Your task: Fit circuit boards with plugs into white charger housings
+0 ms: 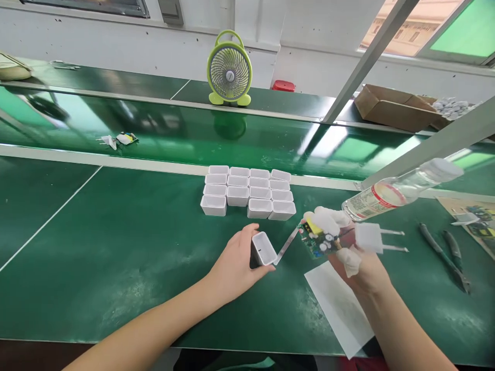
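My left hand (236, 260) is wrapped round a small white plastic case (265, 248), its open top facing up and toward me. In my right hand (361, 265), whose fingertips wear white covers, is a green circuit board (315, 239) with yellow and silver parts. A white plug piece (369, 238) with two metal prongs sticks out on the right of that hand. Between the hands a thin metal strip (286, 246) lies on the bench. Just beyond, several more white cases (237, 195) stand in rows with open tops.
A clear bottle (390, 193) stands behind my right hand, with pliers (444, 257) to its right. White paper (340, 309) lies below that hand. Further back are a green fan (230, 72), a cardboard box (394, 108) and a loose board with plug (126, 138).
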A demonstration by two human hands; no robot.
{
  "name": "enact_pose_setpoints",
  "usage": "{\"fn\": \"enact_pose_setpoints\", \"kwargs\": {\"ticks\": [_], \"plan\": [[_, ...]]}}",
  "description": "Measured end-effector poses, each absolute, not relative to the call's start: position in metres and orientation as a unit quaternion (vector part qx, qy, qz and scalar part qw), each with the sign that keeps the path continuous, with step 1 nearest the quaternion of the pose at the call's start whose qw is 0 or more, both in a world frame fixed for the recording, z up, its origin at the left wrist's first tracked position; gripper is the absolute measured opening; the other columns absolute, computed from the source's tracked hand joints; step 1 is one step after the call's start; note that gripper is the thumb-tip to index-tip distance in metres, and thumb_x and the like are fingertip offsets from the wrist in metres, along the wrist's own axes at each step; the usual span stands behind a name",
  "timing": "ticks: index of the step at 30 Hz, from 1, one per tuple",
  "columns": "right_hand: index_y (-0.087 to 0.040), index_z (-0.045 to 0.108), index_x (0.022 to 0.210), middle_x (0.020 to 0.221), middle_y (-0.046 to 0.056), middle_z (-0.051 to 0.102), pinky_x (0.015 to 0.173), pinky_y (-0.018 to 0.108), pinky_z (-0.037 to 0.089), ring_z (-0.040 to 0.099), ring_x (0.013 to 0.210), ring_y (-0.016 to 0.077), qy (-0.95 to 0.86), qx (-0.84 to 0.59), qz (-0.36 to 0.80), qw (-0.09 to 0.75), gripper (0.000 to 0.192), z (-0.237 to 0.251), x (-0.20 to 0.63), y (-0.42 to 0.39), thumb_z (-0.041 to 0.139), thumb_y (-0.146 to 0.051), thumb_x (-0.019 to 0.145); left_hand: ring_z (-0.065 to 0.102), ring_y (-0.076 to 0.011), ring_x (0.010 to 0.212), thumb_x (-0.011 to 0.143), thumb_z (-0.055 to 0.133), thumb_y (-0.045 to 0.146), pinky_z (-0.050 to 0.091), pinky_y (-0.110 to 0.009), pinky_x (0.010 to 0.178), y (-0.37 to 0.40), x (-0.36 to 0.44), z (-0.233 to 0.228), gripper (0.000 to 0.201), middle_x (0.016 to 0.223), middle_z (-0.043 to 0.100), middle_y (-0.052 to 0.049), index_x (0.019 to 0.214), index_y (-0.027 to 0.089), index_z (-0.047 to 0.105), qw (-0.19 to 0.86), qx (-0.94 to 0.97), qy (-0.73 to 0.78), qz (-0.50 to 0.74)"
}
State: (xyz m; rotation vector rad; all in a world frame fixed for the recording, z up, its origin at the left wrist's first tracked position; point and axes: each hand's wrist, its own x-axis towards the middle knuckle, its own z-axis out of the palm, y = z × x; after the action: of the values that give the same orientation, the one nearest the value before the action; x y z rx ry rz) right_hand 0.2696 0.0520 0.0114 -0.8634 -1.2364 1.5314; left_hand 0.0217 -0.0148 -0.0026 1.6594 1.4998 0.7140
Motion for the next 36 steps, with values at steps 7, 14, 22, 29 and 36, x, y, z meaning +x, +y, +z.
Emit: {"fn": "enact_pose_setpoints", "kwargs": {"ticks": [7, 14, 22, 29, 36], "plan": [[-0.031, 0.059, 0.129, 0.127, 0.012, 0.066, 0.084, 0.047, 0.062, 0.061, 0.119, 0.0359, -0.570, -0.319, 0.639, 0.407, 0.076, 0.011, 0.267, 0.024, 0.089, -0.044, 0.061, 0.055, -0.0183, 0.109, 0.081, 0.064, 0.015, 0.053, -0.033, 0.089, -0.015, 0.018, 0.014, 0.053, 0.125, 0.049, -0.006, 0.127, 0.028, 0.042, 0.446, 0.680, 0.442, 0.379], [-0.036, 0.061, 0.128, 0.133, 0.009, 0.063, 0.068, 0.038, 0.065, 0.065, 0.114, 0.0323, -0.569, -0.333, 0.634, 0.404, 0.068, 0.022, 0.254, 0.007, 0.088, -0.028, 0.066, 0.051, -0.0171, 0.118, 0.083, 0.067, 0.017, 0.052, -0.027, 0.094, -0.015, 0.013, 0.017, 0.057, 0.130, 0.049, -0.006, 0.133, 0.028, 0.042, 0.436, 0.705, 0.386, 0.405], [-0.036, 0.061, 0.130, 0.137, 0.006, 0.060, 0.083, 0.043, 0.064, 0.062, 0.119, 0.0328, -0.590, -0.307, 0.644, 0.379, 0.057, 0.022, 0.258, 0.008, 0.080, -0.034, 0.076, 0.048, -0.0171, 0.124, 0.083, 0.067, 0.015, 0.047, -0.025, 0.102, -0.012, 0.014, 0.018, 0.061, 0.130, 0.050, -0.007, 0.137, 0.024, 0.043, 0.401, 0.733, 0.356, 0.418], [-0.037, 0.059, 0.133, 0.135, 0.003, 0.062, 0.101, 0.047, 0.055, 0.059, 0.124, 0.0304, -0.628, -0.300, 0.610, 0.379, 0.064, 0.025, 0.256, 0.010, 0.080, -0.019, 0.075, 0.049, -0.0212, 0.123, 0.083, 0.067, 0.017, 0.050, -0.033, 0.100, -0.012, 0.014, 0.017, 0.061, 0.131, 0.050, -0.010, 0.138, 0.025, 0.043, 0.401, 0.733, 0.360, 0.415], [-0.038, 0.062, 0.128, 0.131, 0.002, 0.065, 0.095, 0.048, 0.058, 0.062, 0.120, 0.0312, -0.600, -0.327, 0.617, 0.391, 0.061, 0.028, 0.255, 0.008, 0.082, -0.023, 0.073, 0.053, -0.0213, 0.117, 0.080, 0.065, 0.015, 0.052, -0.032, 0.094, -0.013, 0.014, 0.021, 0.059, 0.129, 0.052, -0.008, 0.134, 0.026, 0.042, 0.412, 0.729, 0.393, 0.379]]}}
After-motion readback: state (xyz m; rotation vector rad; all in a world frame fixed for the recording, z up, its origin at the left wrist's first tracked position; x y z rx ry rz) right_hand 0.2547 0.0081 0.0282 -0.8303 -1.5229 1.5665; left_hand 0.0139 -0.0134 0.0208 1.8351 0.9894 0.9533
